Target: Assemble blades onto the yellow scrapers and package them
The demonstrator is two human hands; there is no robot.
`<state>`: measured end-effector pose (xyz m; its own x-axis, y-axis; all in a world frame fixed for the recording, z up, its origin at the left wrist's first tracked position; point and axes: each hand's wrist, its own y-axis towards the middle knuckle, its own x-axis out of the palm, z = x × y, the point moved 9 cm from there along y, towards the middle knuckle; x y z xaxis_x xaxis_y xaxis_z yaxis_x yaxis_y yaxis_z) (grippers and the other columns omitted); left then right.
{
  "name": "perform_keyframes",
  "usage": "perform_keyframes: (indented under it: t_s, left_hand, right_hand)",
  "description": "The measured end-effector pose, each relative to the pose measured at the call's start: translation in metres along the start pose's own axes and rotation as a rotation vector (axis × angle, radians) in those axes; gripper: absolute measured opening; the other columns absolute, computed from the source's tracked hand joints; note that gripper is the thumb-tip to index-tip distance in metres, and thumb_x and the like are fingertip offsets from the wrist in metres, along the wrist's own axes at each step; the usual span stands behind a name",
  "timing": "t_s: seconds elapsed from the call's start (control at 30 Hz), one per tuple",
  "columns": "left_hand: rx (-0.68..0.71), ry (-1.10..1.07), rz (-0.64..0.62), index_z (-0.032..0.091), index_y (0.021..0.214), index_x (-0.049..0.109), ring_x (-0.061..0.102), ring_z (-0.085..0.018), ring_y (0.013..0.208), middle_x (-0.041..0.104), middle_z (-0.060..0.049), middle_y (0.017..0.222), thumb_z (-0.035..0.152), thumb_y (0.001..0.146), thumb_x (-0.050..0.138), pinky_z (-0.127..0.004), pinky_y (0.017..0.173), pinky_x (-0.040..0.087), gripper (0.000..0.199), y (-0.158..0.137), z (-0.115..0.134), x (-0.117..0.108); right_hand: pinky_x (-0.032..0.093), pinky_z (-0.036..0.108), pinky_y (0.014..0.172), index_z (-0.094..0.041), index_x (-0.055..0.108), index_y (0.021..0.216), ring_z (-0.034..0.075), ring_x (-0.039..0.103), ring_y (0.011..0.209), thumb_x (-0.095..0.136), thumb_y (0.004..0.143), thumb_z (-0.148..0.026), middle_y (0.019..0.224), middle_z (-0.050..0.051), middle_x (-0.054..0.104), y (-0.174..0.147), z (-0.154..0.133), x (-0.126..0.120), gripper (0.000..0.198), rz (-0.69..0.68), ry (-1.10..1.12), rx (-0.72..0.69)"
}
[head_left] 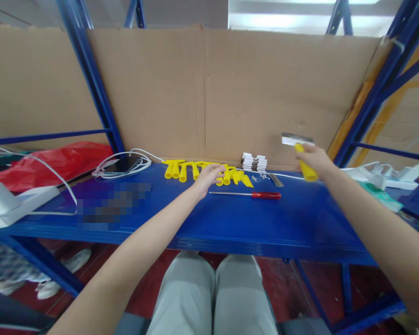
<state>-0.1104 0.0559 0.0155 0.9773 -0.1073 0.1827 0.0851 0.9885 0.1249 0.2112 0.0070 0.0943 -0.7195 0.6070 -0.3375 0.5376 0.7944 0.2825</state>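
In my right hand (pixel 316 159), raised above the right part of the bench, is a scraper (pixel 306 171) with a yellow handle and a wide head, its handle pointing down. The fingers are wrapped round the handle near the head. My left hand (pixel 208 178) reaches to the row of yellow plastic handles (pixel 183 173) along the back, fingers stretched out over them; whether it touches one is unclear. Right of it lie small yellow pieces (pixel 246 179). A red-handled screwdriver (pixel 266 195) lies in front. White head pieces (pixel 254 163) are stacked behind, beside small screws (pixel 263 176) and flat metal blades (pixel 275 180).
The blue bench (pixel 209 223) backs onto a cardboard wall (pixel 153 93) between blue posts. At left are a coiled white cable (pixel 101 171), a phone (pixel 123 164), a red bag (pixel 63 163) and a white power strip (pixel 24 207). More plugs (pixel 379 179) sit at right.
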Motion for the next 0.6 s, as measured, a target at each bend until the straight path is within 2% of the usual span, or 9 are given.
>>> perform_keyframes:
  t_s: [0.03,0.13,0.27,0.43,0.53,0.6]
  left_hand:
    - [0.018,0.058,0.016,0.017,0.089,0.061,0.065,-0.021,0.09,0.069,-0.012,0.098,0.022,0.074,0.069,-0.024,0.066,0.047,0.018,0.0,0.001,-0.001]
    - [0.047,0.168,0.016,0.016,0.095,0.06,0.065,-0.02,0.088,0.069,-0.011,0.096,0.018,0.074,0.066,-0.024,0.063,0.047,0.021,-0.001,0.0,0.001]
    - [0.076,0.289,-0.08,0.016,0.104,0.058,0.064,-0.02,0.092,0.068,-0.011,0.102,0.019,0.077,0.062,-0.027,0.07,0.05,0.027,-0.005,-0.002,0.01]
    - [0.076,0.413,-0.123,0.015,0.11,0.055,0.063,-0.02,0.099,0.066,-0.012,0.111,0.017,0.081,0.058,-0.031,0.077,0.05,0.03,-0.011,-0.002,0.015]
    - [0.1,0.447,-0.148,0.013,0.111,0.054,0.063,-0.019,0.097,0.067,-0.012,0.108,0.013,0.08,0.057,-0.033,0.082,0.05,0.031,-0.012,-0.002,0.02]
    - [0.139,0.472,-0.175,0.013,0.111,0.054,0.064,-0.018,0.096,0.067,-0.012,0.105,0.013,0.079,0.057,-0.035,0.085,0.049,0.032,-0.011,-0.003,0.023]
  right_hand:
    - [0.041,0.026,0.049,-0.011,0.06,0.103,0.003,0.048,0.038,0.055,0.077,-0.009,0.066,0.001,0.059,0.01,0.009,-0.019,0.027,0.044,-0.037,0.002]
    - [0.039,0.031,0.051,-0.016,0.054,0.079,0.002,0.044,0.036,0.058,0.076,-0.012,0.058,-0.004,0.051,0.033,0.051,-0.066,0.006,0.17,-0.089,0.14]
    - [0.04,0.026,0.044,-0.019,0.048,0.072,0.007,0.044,0.033,0.063,0.073,-0.006,0.049,-0.007,0.045,0.051,0.102,-0.092,0.02,0.177,-0.235,0.292]
    - [0.039,0.021,0.036,-0.02,0.045,0.079,0.011,0.046,0.034,0.057,0.079,-0.011,0.046,-0.006,0.043,0.062,0.136,-0.086,0.015,0.072,-0.338,0.335]
    - [0.039,0.02,0.037,-0.02,0.046,0.084,0.011,0.047,0.034,0.054,0.08,-0.012,0.048,-0.006,0.044,0.067,0.143,-0.078,0.012,0.02,-0.395,0.303]
    - [0.04,0.021,0.039,-0.02,0.049,0.094,0.011,0.048,0.035,0.053,0.081,-0.012,0.05,-0.006,0.045,0.072,0.146,-0.075,0.016,0.006,-0.441,0.287]
